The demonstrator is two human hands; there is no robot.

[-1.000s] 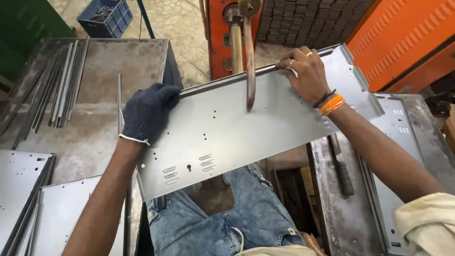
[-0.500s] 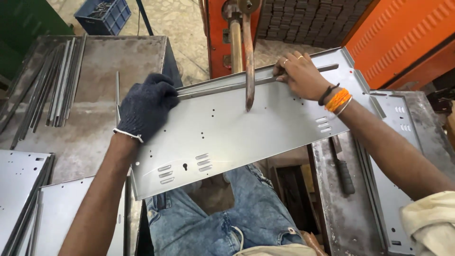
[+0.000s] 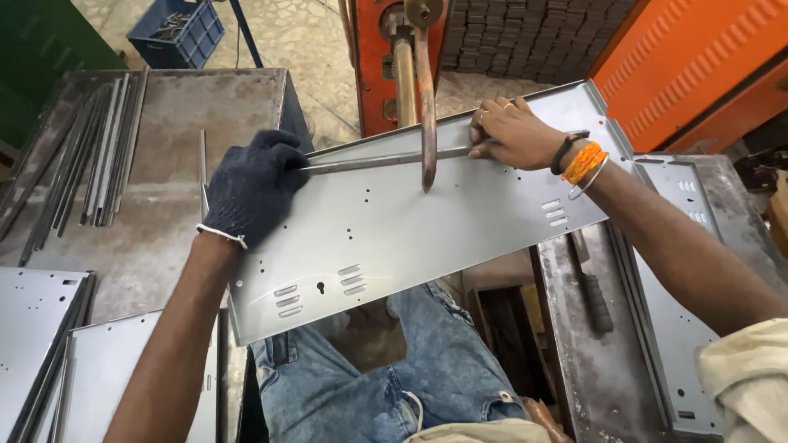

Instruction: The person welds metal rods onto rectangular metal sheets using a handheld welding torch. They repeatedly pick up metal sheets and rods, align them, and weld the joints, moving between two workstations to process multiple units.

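Positioning step in hand: gloved left hand [image 3: 253,187] and bare right hand [image 3: 515,131] each grip closed on a narrow metal strip [image 3: 386,159], pressed along the perforated steel panel [image 3: 394,238] beneath the machine's electrode arm [image 3: 426,98]. Next move calls for exact alignment, I judge.

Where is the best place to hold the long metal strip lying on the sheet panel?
Probably at its two ends, from above. The metal strip lies flat along the sheet panel, its middle crossed by the machine arm; the gloved left hand and bare right hand press there.
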